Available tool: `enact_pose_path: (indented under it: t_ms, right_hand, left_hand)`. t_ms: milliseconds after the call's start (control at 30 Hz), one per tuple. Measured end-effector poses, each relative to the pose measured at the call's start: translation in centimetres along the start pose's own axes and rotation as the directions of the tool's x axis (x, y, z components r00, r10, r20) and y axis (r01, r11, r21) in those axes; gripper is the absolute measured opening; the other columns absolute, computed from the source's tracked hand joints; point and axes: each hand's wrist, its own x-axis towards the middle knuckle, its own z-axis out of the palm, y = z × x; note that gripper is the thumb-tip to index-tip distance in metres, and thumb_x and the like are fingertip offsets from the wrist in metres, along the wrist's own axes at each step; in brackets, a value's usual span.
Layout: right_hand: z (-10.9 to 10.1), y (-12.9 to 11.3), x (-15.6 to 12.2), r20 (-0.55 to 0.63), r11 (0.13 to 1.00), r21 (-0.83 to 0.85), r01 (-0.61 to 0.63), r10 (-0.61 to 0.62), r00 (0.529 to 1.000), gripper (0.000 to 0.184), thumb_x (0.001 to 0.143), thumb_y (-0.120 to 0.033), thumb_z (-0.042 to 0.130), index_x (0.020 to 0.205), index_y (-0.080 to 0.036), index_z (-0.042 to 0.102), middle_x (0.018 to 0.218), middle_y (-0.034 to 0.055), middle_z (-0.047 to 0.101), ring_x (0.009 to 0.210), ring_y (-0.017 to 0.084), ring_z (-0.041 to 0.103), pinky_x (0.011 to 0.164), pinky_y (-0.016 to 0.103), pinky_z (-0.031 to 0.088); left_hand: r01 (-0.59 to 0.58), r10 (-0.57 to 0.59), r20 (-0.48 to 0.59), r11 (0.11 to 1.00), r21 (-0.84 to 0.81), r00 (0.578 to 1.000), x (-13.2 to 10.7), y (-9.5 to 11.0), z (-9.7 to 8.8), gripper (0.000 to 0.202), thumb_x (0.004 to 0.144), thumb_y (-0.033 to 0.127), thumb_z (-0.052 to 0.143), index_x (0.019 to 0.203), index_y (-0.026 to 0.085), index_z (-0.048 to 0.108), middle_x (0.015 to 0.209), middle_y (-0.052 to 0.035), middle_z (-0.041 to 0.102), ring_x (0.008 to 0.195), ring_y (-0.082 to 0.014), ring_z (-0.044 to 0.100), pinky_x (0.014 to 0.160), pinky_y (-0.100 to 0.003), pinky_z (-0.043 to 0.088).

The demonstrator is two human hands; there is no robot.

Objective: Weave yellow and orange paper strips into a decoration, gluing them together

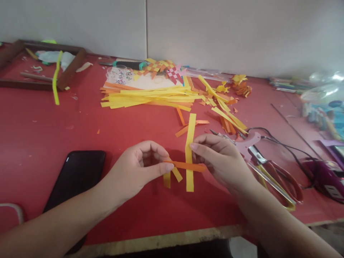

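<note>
Between thumb and fingers, my left hand (146,161) pinches a small piece of interlaced orange and yellow paper strips. From it an orange paper strip (188,166) reaches right, and short yellow ends (167,180) hang below the fingertips. My right hand (217,154) is closed on the side of an upright yellow paper strip (190,143). That yellow strip crosses the orange one near its right end; whether they are woven there I cannot tell. Both hands are above the red table (129,129).
Behind the hands lies a pile of yellow and orange strips (150,96), with woven paper pieces (161,67) beyond. A black phone (77,172) is by my left forearm. Scissors (282,179), pliers and a purple glue gun (326,179) lie right. A wooden frame (76,68) stands back left.
</note>
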Motion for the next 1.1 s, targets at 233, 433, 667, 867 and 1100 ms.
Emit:
enact_pose_path:
  t_ms: [233, 433, 667, 867, 1100]
  right_hand:
    - [0.2, -0.2, -0.1, 0.076, 0.897, -0.442, 0.011, 0.025, 0.997, 0.018, 0.083, -0.035, 0.067, 0.077, -0.018, 0.067, 0.07, -0.0003, 0.067, 0.06, 0.011, 0.059, 0.055, 0.023, 0.045]
    - [-0.5, -0.6, -0.1, 0.059, 0.634, -0.767, 0.1, -0.085, 0.995, 0.015, 0.086, -0.03, 0.059, 0.084, -0.02, 0.069, 0.075, 0.002, 0.073, 0.064, 0.016, 0.066, 0.06, 0.028, 0.048]
    - [-3.9, -1.2, 0.2, -0.025, 0.564, -0.812, 0.149, -0.289, 0.957, 0.019, 0.088, -0.039, 0.061, 0.088, -0.022, 0.068, 0.081, 0.0039, 0.074, 0.069, 0.018, 0.068, 0.067, 0.032, 0.052]
    - [-2.4, -1.4, 0.1, 0.187, 0.476, -0.835, 0.274, -0.224, 0.957, 0.016, 0.091, -0.032, 0.058, 0.083, -0.022, 0.068, 0.075, 0.0022, 0.071, 0.061, 0.015, 0.06, 0.06, 0.029, 0.045]
    - [-1.1, -1.2, -1.2, 0.338, 0.932, -0.323, 0.163, -0.047, 0.94, 0.039, 0.099, -0.051, 0.044, 0.1, -0.023, 0.071, 0.087, 0.0041, 0.073, 0.077, 0.017, 0.067, 0.069, 0.03, 0.053]
  left_hand:
    - [-0.01, 0.011, 0.006, 1.0, -0.019, 1.0, 0.0, 0.0, 0.0, 0.021, 0.073, 0.026, 0.081, 0.076, 0.019, 0.062, 0.075, 0.0029, 0.065, 0.07, -0.0099, 0.061, 0.064, -0.021, 0.049]
    - [0.012, -0.011, 0.038, 0.999, -0.03, 0.999, 0.0, -0.1, -0.1, 0.02, 0.073, 0.025, 0.081, 0.076, 0.018, 0.062, 0.073, 0.0037, 0.064, 0.068, -0.0084, 0.059, 0.063, -0.019, 0.046]
    - [0.02, -0.02, 0.057, 1.0, -0.014, 0.998, -0.1, 0.2, -0.1, 0.021, 0.074, 0.028, 0.081, 0.073, 0.018, 0.063, 0.073, 0.0019, 0.066, 0.066, -0.0095, 0.059, 0.063, -0.021, 0.047]
    - [0.019, -0.019, 0.077, 1.0, 0.001, 0.997, -0.1, -0.1, -0.2, 0.021, 0.074, 0.032, 0.082, 0.075, 0.02, 0.064, 0.076, 0.0011, 0.068, 0.069, -0.0107, 0.06, 0.064, -0.022, 0.048]
    - [-0.047, 0.051, 0.073, 0.997, -0.058, 0.996, -0.4, 0.2, 0.0, 0.015, 0.075, 0.024, 0.08, 0.075, 0.02, 0.066, 0.077, 0.0011, 0.067, 0.072, -0.0111, 0.062, 0.07, -0.023, 0.051]
